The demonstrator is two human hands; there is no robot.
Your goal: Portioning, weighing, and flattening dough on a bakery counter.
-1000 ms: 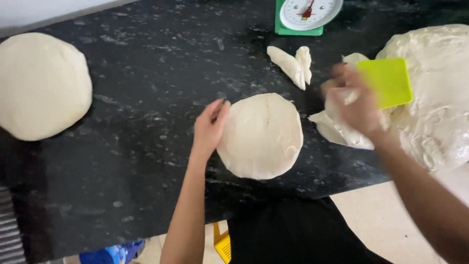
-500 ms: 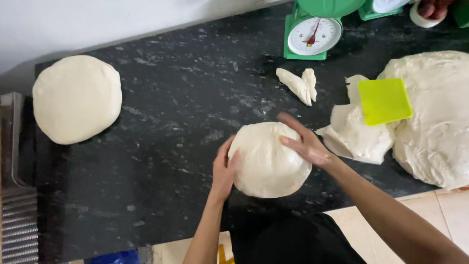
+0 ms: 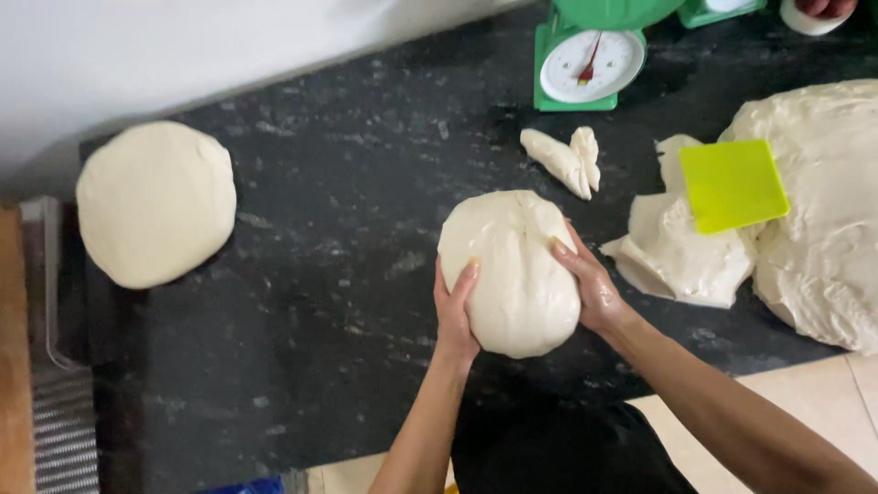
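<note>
A round pale dough ball (image 3: 512, 265) is lifted off the black stone counter (image 3: 338, 229), cupped between both my hands. My left hand (image 3: 455, 313) grips its left side and my right hand (image 3: 590, 284) grips its right side. To the right lies a cut chunk of dough (image 3: 681, 261) next to a large dough mass (image 3: 819, 220), with a yellow-green plastic scraper (image 3: 733, 183) resting on them. Two small dough scraps (image 3: 567, 160) lie just beyond the ball.
Another shaped dough round (image 3: 155, 201) sits at the far left of the counter. A green kitchen scale (image 3: 585, 59) stands at the back. Another person's hand (image 3: 823, 9) shows at the top right corner. A ribbed metal surface (image 3: 59, 430) borders the left edge.
My right hand left the scraper on the dough mass and came to the ball. Both hands then closed on the ball and raised it from the counter.
</note>
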